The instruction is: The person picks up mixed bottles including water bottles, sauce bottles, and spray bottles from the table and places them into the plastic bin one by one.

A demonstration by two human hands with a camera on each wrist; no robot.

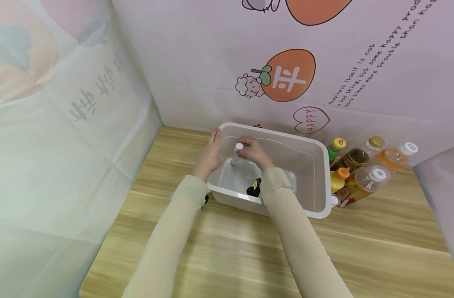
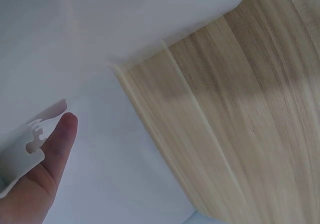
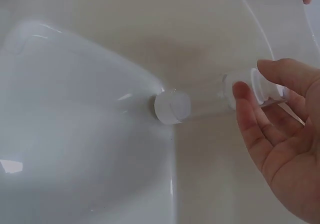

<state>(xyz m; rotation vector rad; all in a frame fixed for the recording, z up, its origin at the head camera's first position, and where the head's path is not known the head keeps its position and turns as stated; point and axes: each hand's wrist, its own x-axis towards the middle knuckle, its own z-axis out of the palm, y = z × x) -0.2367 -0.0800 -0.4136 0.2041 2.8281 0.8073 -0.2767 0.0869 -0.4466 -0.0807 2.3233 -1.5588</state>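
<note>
I have the vial [image 1: 236,158] inside the tub [image 1: 286,153], near its left end, and the right hand [image 1: 253,151] is the one on it. Its thumb and fingertips are clamped on the vial's upper end; I get that from both the head and right wrist views. In my judgement, what matters most is the line from that pinch down to the tub's floor: the vial's long axis runs steeply, close to upright, its top perhaps tipped slightly toward the right hand. Its lower end comes down at the edge of the tub's floor, by the left wall; whether it touches there I cannot tell for sure.

So, from the right fingers, the vial's body lies below and a little toward the tub's left end, its top between thumb and fingertips.

The left hand [image 1: 209,156] is at the tub's left rim, near the vial but apart from it. I see its fingers nearly straight and close together, pointing toward the tub's back; how firmly they bear on the rim I cannot tell.

By the tub's front wall, inside, I see a black thing [image 1: 253,189] with a yellow mark, partly behind the right sleeve [image 1: 276,180]. Just outside the tub's right end, bottles [image 1: 361,182] stand on the table [image 1: 227,248].
</note>
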